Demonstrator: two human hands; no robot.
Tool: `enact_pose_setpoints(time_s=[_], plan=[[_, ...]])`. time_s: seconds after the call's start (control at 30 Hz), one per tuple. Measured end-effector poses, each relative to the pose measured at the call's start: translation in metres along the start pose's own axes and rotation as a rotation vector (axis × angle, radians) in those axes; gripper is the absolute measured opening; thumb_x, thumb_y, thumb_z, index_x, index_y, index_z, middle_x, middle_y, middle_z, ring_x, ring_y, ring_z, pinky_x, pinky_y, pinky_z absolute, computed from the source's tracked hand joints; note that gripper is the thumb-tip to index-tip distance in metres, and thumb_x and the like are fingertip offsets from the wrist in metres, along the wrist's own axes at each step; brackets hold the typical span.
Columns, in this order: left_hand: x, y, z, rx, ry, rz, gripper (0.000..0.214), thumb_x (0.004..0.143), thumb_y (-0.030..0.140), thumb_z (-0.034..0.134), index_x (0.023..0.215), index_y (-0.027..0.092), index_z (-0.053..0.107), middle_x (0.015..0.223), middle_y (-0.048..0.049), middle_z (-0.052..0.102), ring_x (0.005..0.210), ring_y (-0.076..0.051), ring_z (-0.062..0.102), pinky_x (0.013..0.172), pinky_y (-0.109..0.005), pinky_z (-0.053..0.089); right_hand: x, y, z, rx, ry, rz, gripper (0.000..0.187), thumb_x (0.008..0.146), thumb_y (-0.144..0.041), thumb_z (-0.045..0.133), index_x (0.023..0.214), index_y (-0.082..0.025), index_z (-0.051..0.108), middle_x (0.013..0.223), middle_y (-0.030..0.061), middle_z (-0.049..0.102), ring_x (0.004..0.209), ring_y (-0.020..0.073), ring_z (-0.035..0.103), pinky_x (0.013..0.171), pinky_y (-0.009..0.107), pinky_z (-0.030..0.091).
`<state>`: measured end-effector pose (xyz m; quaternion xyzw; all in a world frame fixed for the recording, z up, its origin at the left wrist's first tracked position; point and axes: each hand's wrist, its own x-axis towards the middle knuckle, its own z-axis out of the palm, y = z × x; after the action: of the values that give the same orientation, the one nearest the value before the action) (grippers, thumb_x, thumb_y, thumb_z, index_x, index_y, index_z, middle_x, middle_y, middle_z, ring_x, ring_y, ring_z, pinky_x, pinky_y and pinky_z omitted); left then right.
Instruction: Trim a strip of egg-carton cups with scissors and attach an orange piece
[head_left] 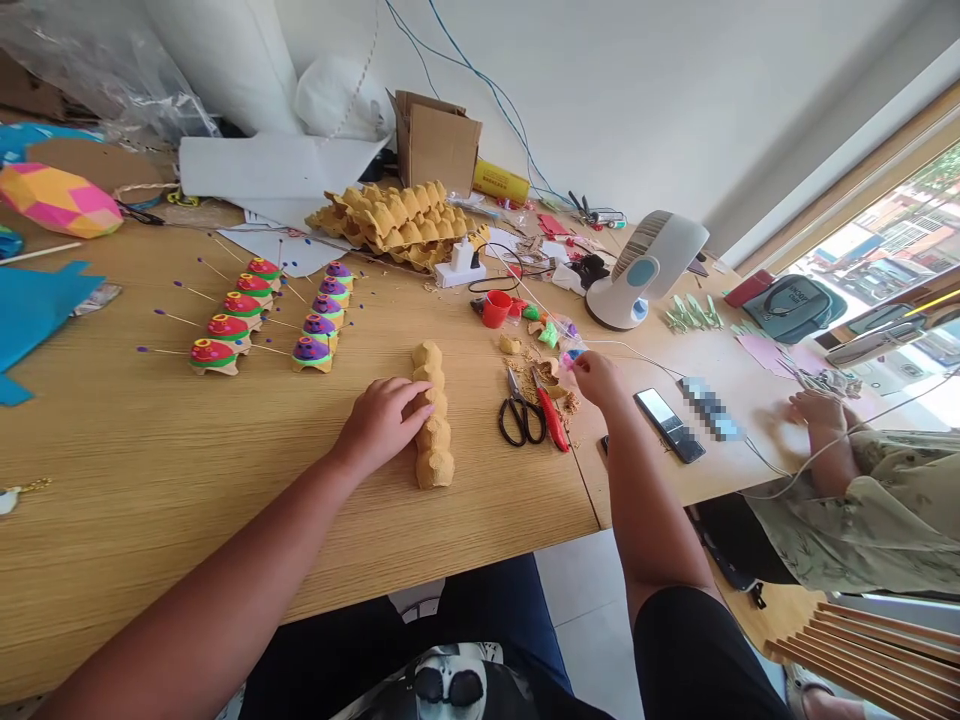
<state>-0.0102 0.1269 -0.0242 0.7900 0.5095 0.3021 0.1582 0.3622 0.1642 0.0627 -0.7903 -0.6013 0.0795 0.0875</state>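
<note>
A strip cut from a yellow-brown egg carton [433,436] lies lengthwise on the table, bumps upward. My left hand [384,415] grips its left side, fingers and thumb closed against the bumps. Farther right, my right hand [598,379] has its fingers pinched at a small pink packet [568,361], partly hidden by the fingertips. Black-handled scissors [523,410] and a red-handled cutting tool [553,412] lie between the hands, among carton scraps. Bright green packets [549,333] sit just beyond the right hand.
Painted carton caterpillars, one red and green [226,326], one purple [320,320], stand at left with sticks poking out. Stacked egg trays [401,222], a red cup [496,309], a white fan [645,270] and a phone [670,425] are around. Another person's hand [819,408] rests at right.
</note>
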Motion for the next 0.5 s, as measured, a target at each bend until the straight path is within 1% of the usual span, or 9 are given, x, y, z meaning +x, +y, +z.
enact_pose_setpoints(time_s=[0.13, 0.3, 0.4, 0.5], plan=[[0.000, 0.001, 0.000, -0.003, -0.001, -0.001, 0.036, 0.099, 0.043, 0.057, 0.126, 0.025, 0.073, 0.119, -0.0103, 0.076, 0.113, -0.032, 0.067, 0.103, -0.048, 0.051, -0.005, -0.025, 0.005, 0.085, -0.047, -0.103, 0.019, 0.091, -0.018, 0.053, 0.093, -0.017, 0.072, 0.086, 0.0055, 0.071, 0.079, 0.0189, 0.059, 0.070, 0.030, 0.040], [0.000, 0.000, 0.000, -0.002, -0.007, -0.004, 0.036, 0.099, 0.042, 0.057, 0.126, 0.025, 0.073, 0.119, -0.0106, 0.076, 0.113, -0.032, 0.066, 0.104, -0.048, 0.051, -0.023, -0.051, 0.011, 0.201, -0.056, -0.210, 0.017, 0.092, -0.022, 0.053, 0.090, -0.018, 0.069, 0.085, 0.0043, 0.070, 0.077, 0.0184, 0.058, 0.066, 0.029, 0.038], [0.001, -0.001, 0.000, -0.005, -0.008, -0.006, 0.036, 0.099, 0.043, 0.057, 0.126, 0.025, 0.073, 0.120, -0.0105, 0.076, 0.114, -0.032, 0.066, 0.103, -0.048, 0.051, -0.036, -0.067, 0.021, 0.279, -0.018, -0.272, 0.015, 0.092, -0.023, 0.055, 0.092, -0.020, 0.069, 0.087, 0.0040, 0.071, 0.079, 0.0190, 0.058, 0.068, 0.029, 0.037], [0.001, -0.001, 0.000, -0.008, -0.007, -0.006, 0.037, 0.099, 0.043, 0.057, 0.126, 0.024, 0.074, 0.119, -0.0104, 0.076, 0.113, -0.032, 0.066, 0.103, -0.048, 0.051, -0.043, -0.079, 0.037, 0.304, -0.053, -0.285, 0.015, 0.094, -0.026, 0.056, 0.093, -0.020, 0.070, 0.088, 0.0038, 0.072, 0.080, 0.0196, 0.059, 0.070, 0.030, 0.038]])
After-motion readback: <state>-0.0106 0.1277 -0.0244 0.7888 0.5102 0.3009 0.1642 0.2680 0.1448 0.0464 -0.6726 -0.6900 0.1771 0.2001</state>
